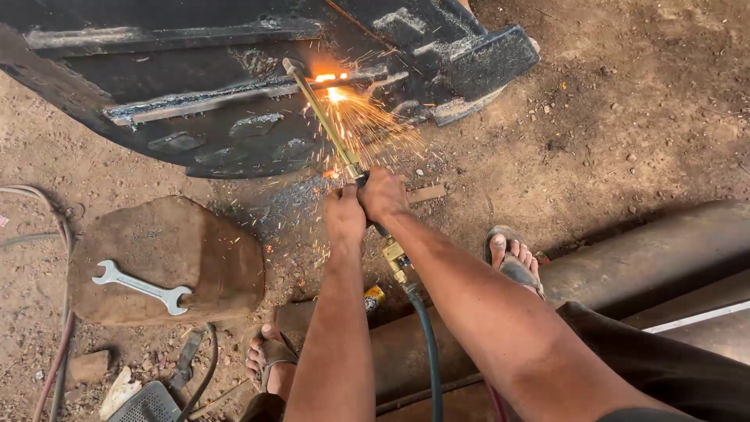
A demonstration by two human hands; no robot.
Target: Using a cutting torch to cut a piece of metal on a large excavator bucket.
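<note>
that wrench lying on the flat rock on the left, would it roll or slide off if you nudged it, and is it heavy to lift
The wrench looks like solid metal, so probably stiff and fairly heavy for its size. It lies flat, and its flat shape suggests it would slide rather than roll. The rock under it looks rough and dusty, which likely limits sliding. Both hands are away on the torch.

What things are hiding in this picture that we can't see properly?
Head view, the only one:
- The brass cutting torch: its grip is covered by the left hand and right hand.
- The big dark metal piece: cut off by the top edge, so its whole shape is unclear.
- The torch tip: lost in the bright orange sparks.
- The blue hose: runs off the bottom edge.
- The left foot's sandal: partly cut off below.
</note>
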